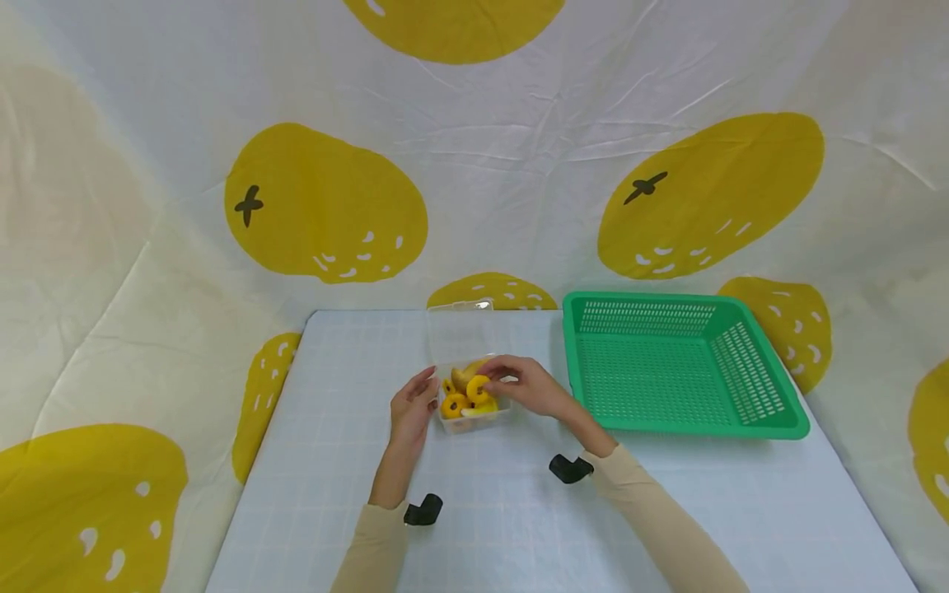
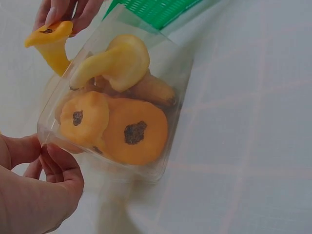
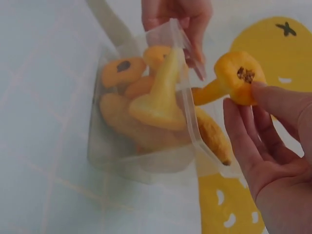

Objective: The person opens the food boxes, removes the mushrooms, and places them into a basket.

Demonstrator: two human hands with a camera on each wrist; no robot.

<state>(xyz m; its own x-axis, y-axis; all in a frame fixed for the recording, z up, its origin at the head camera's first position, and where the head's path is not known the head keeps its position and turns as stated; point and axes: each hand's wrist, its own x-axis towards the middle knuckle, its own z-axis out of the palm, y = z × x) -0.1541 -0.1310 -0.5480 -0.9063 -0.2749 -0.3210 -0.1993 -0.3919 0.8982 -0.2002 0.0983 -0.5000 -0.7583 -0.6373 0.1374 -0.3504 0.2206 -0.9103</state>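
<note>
While the right hand [image 1: 525,385] pinches a yellow-orange, trumpet-shaped piece with a dark spot on its cap [image 3: 225,73], the left hand [image 1: 410,412] pinches the edge of a clear, box-shaped plastic tub [image 1: 476,422] between thumb and fingers. The held piece is up at the tub's rim, its stem pointing down; I cannot tell if the stem touches the rim. Its cap sits between the right thumb on one side and the fingertips on the other.

It looks like a toy mushroom, so I think it is light. It may be firm or a bit squishy; the pictures cannot tell me. The smooth skin might slip a little. The fat cap seems a good place to hold, and a soft pinch should do. The thin stem may be the part that bends or snaps.

More pieces lie piled in the tub, like a pale yellow one with a curved stem [image 2: 135,61] and a round orange one [image 2: 157,132]. Thin tub walls may bend if squeezed, so the edge is a good grip.
</note>
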